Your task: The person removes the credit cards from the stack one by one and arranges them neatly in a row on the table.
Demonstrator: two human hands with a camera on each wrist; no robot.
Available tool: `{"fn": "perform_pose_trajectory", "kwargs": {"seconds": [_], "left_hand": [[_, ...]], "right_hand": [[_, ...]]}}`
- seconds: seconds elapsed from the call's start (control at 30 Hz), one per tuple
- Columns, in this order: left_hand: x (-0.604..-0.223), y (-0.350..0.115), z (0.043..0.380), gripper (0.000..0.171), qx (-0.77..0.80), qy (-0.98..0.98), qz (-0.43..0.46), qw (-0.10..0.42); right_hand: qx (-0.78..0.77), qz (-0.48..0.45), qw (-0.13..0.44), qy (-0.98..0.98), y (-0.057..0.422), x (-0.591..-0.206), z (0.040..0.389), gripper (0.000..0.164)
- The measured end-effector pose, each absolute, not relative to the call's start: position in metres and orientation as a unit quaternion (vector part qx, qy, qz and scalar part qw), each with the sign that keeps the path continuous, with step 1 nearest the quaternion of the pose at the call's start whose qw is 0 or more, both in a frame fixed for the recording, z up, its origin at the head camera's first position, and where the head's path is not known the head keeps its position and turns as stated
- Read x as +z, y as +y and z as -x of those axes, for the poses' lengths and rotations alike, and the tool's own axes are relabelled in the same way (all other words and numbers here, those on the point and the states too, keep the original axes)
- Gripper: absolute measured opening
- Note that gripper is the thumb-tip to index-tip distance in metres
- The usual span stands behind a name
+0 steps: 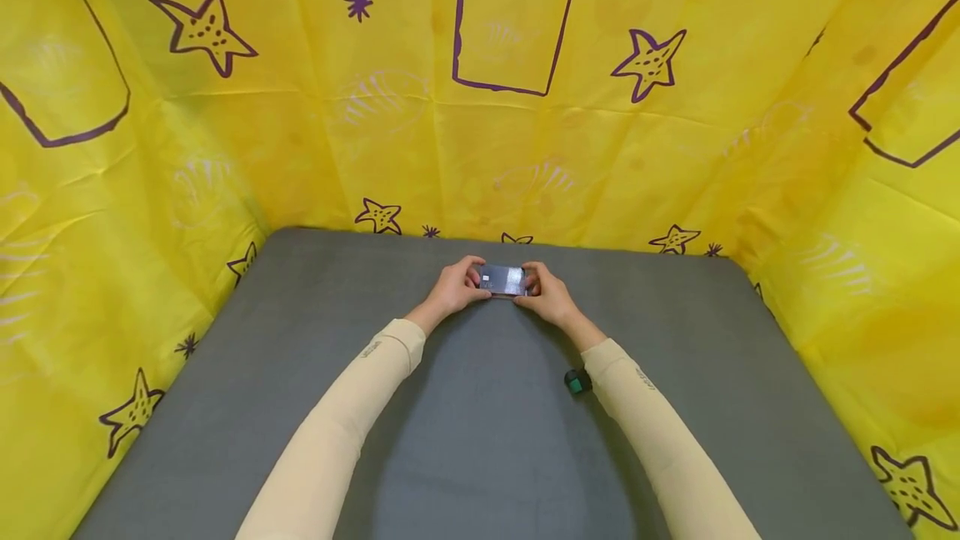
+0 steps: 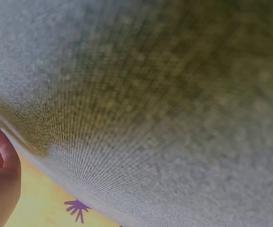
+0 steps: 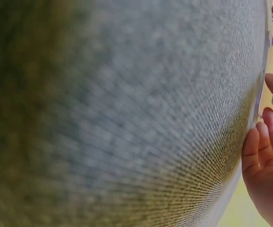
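Note:
Between both hands, near the far edge of the grey surface, is a small dark rectangular card (image 1: 501, 280) with a little white square at its left and a bright reflection on its right part. It looks like a bank card. The left hand (image 1: 454, 285) pinches its left end, thumb at the near edge and fingers behind. Its right end is gripped likewise by the right hand (image 1: 549, 293). In the right wrist view, the right hand (image 3: 271, 175) shows curled fingers at the frame's edge. The left wrist view catches only part of the left hand (image 2: 2, 175).
A grey padded surface (image 1: 495, 440) lies under the arms. Yellow cloth (image 1: 390, 140) with purple starfish drawings encloses it at the back and both sides. A small black object with a green patch (image 1: 576, 382) is beside the right sleeve.

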State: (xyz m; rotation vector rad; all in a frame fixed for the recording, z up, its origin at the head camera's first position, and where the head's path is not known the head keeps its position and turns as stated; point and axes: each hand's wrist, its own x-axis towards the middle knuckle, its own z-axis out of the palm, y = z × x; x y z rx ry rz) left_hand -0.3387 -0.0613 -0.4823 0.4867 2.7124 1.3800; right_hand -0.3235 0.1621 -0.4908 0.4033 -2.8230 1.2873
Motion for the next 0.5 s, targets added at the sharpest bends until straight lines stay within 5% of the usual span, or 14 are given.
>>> {"fn": "perform_pose_trajectory", "kwargs": {"seconds": [0.5], "left_hand": [[-0.476,-0.077,0.318,0.057,0.392,0.904,-0.169,0.016]], "right_hand": [[0.413,-0.151,0.008,-0.898,0.153,-0.488,0.309,0.060]]}}
